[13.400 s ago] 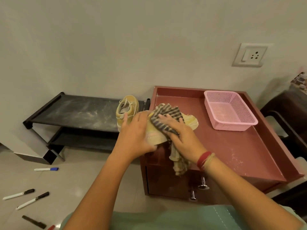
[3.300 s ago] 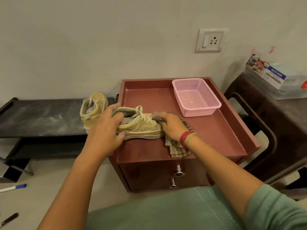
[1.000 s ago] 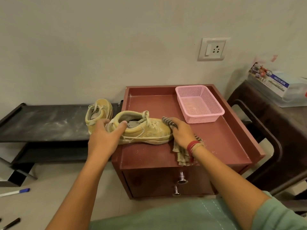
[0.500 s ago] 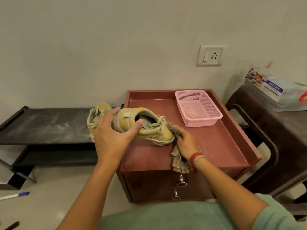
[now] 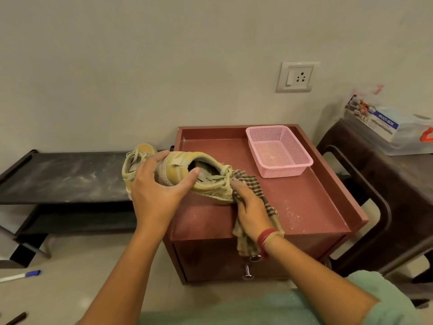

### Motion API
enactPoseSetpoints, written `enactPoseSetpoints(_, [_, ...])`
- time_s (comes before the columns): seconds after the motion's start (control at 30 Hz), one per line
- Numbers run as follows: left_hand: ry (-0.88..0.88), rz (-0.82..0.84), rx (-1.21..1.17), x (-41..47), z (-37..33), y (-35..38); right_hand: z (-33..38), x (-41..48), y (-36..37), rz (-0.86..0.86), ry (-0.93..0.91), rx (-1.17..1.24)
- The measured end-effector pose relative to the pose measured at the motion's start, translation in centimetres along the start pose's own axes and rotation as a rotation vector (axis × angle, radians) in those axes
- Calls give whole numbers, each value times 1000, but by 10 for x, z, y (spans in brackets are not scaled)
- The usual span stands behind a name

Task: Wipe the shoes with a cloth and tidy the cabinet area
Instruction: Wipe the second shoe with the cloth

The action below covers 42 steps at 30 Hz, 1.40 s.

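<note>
Yellow-tan and dusty, the shoe (image 5: 210, 184) has loose laces. The left hand (image 5: 159, 193) grips its heel, thumb at the opening, over the left part of the cabinet (image 5: 304, 202). At 3 o'clock the right hand (image 5: 250, 207) clutches the checked cloth (image 5: 254, 184) against the toe. One second ago the shoe lay flat; now its heel is raised.
</note>
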<state>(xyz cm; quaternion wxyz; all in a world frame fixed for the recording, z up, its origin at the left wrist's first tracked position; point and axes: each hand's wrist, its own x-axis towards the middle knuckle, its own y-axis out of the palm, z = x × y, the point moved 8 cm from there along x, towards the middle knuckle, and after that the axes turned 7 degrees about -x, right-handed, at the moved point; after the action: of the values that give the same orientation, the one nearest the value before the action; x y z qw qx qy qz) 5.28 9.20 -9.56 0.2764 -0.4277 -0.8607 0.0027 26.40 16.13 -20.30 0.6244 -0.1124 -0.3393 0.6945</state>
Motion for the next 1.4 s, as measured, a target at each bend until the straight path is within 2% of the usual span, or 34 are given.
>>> enactPoseSetpoints(0.13, [13,-2,-7,-1,-1,0,-17,10,-15,-54,133,-30])
enactPoseSetpoints(0.27, [41,20,-20,-1,-1,1,-3,4,0,40,-2,-51])
enactPoseSetpoints(0.33, [49,30,-21,-3,-1,2,-25,14,-13,-5,105,-40])
enactPoseSetpoints(0.4, [65,49,-47,-4,-2,3,-41,22,-31,-116,259,51])
enactPoseSetpoints(0.43, [90,73,-61,-5,-4,5,-38,24,-35,-166,273,110])
enactPoseSetpoints(0.5, [181,129,-59,-8,-12,11,-16,24,-31,-167,179,216])
enactPoseSetpoints(0.57, [240,159,-40,-9,-16,15,-3,20,-18,-83,85,191])
enactPoseSetpoints(0.6, [246,161,-44,-9,-17,16,-11,22,-18,-66,111,184])
enactPoseSetpoints(0.7, [264,168,-65,-7,-21,17,-38,28,-35,-104,339,233])
enactPoseSetpoints(0.73, [281,177,-65,-7,-24,19,-32,30,-47,-140,328,214])
enactPoseSetpoints(0.83, [246,157,-108,-4,-28,26,20,33,-87,-253,144,210])
enactPoseSetpoints(0.97, [168,121,-143,-3,-39,42,102,23,-133,-296,-147,204])
enactPoseSetpoints(1.07, [220,131,-147,-6,-56,54,144,12,-127,-114,-332,144])
enactPoseSetpoints(1.13, [239,149,-154,-10,-61,59,148,5,-106,43,-417,38])
enactPoseSetpoints(1.17, [252,159,-146,-11,-63,61,144,4,-99,70,-449,-36])
enactPoseSetpoints(1.23, [303,180,-108,-13,-69,65,131,7,-101,51,-397,-1])
enactPoseSetpoints(1.33, [374,208,-41,-17,-80,70,98,14,-113,11,-70,440])
enactPoseSetpoints(1.4, [402,222,-29,-20,-81,74,93,8,-117,-22,-36,477])
